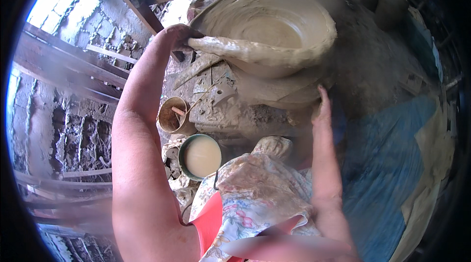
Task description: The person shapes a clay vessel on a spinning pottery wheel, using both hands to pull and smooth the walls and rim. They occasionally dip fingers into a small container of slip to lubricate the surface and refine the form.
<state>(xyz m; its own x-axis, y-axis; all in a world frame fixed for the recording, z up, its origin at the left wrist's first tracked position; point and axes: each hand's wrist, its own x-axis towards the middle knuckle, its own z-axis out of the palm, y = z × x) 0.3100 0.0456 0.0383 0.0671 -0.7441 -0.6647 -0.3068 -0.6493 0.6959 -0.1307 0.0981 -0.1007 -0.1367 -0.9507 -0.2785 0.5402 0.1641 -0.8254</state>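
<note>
A large, wide bowl of wet clay (pixel 230 14) stands in front of me on a round, clay-smeared base (pixel 279 92). Along its near rim lies a thick clay coil (pixel 245 51), whose left end sticks out past the bowl's wall. My left hand (pixel 182 36) is closed around that end, with some fingers out of sight behind it. Lower down on the right, my right hand (pixel 322 110) is beside the edge of the round base, its visible fingers stretched upward. Nothing shows in its grasp; whether it touches the base is hard to see.
Left of my knees stand a green-rimmed bucket of cloudy water (pixel 202 156) and a small brown pot with a stick inside (pixel 172 114). A flat wooden strip (pixel 196 71) lies beneath the bowl's left side. Blue sheeting (pixel 392 159) covers the right; wooden beams (pixel 73 60) cross the left.
</note>
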